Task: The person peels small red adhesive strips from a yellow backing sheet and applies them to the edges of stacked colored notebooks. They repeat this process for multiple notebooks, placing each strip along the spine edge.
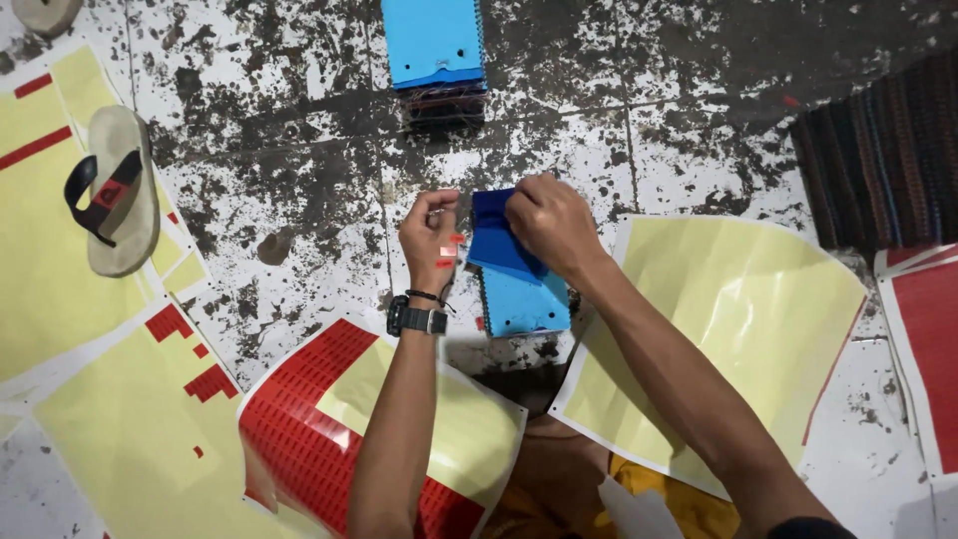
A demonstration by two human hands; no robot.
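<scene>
The floor [699,90] is pale tile, heavily mottled with dark stains, and it fills the frame. Yellow sheets [738,319] with red edging lie at lower right, more across the left side, and a red sticker sheet [299,429] curls up at bottom centre. A sandal [120,190] rests on the yellow paper at upper left; a striped dark cloth [888,160] sits at the right edge.

In the middle, the left hand [429,235], with a black watch [417,319] at the wrist, is pinched shut on a small red sticker [449,245]. The right hand [554,225] grips the top of a blue notebook [514,279], bending its cover. A stack of blue notebooks [436,55] stands at top centre, cut off by the frame edge.

The right fingertips are hidden behind the cover, and the notebook's lower part blends into others beneath it; how many lie there is unclear
</scene>
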